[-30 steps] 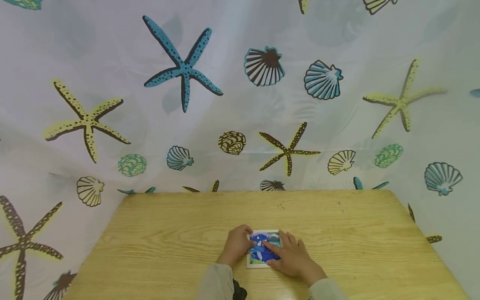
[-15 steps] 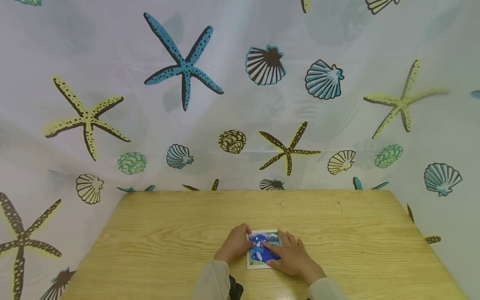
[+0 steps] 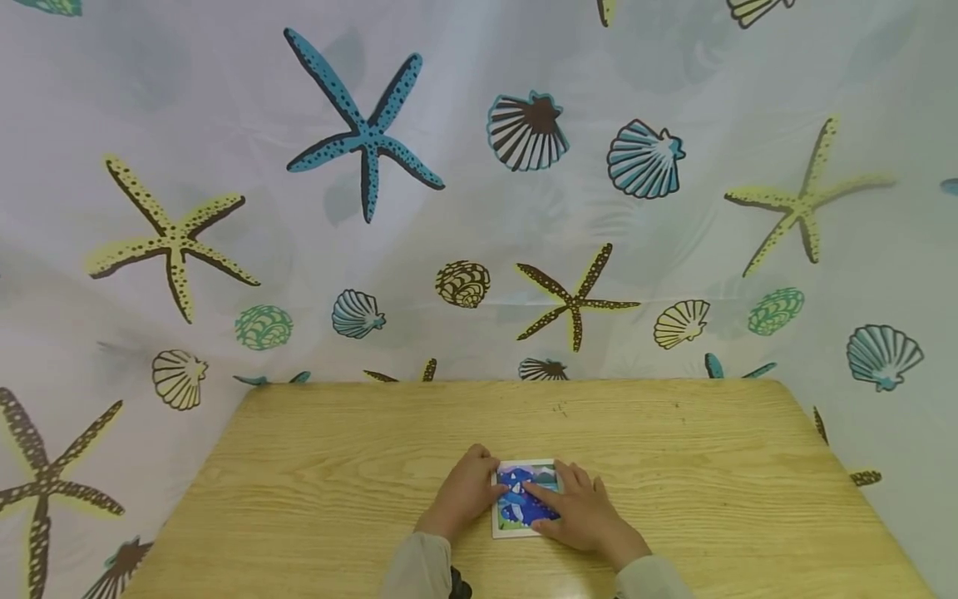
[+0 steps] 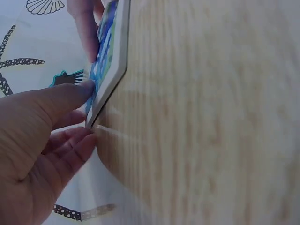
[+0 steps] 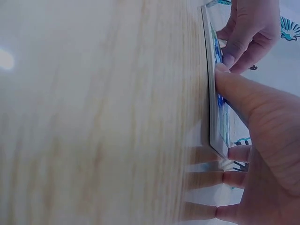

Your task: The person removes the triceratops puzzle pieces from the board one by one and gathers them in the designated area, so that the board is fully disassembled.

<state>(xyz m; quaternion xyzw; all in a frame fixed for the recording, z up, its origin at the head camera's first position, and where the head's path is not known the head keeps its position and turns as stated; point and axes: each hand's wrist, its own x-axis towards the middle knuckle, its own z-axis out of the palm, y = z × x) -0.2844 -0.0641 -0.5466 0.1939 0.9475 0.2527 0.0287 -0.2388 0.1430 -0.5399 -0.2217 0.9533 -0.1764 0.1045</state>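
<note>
A small, nearly square picture board (image 3: 518, 509) with a white border lies on the wooden table, showing a blue cartoon figure. My left hand (image 3: 466, 492) holds its left edge; in the left wrist view the left thumb (image 4: 77, 95) lies on the picture and the fingers bend at the border. Across the right side spreads my right hand (image 3: 587, 509), its index finger pointing onto the picture. The right wrist view has the right thumb (image 5: 234, 86) on the board's surface, while other fingertips touch the tabletop past a corner.
The wood-grain table (image 3: 337, 466) stretches out around the board on all sides. Behind it and along both sides hangs a pale curtain (image 3: 464, 191) printed with starfish and shells. Light sleeves cover both forearms, and a dark band (image 3: 460, 585) shows at the left cuff.
My left wrist and forearm have shifted a little to the left, and the left fingers sit slightly farther up the board's edge. The right hand and the board have hardly moved.
</note>
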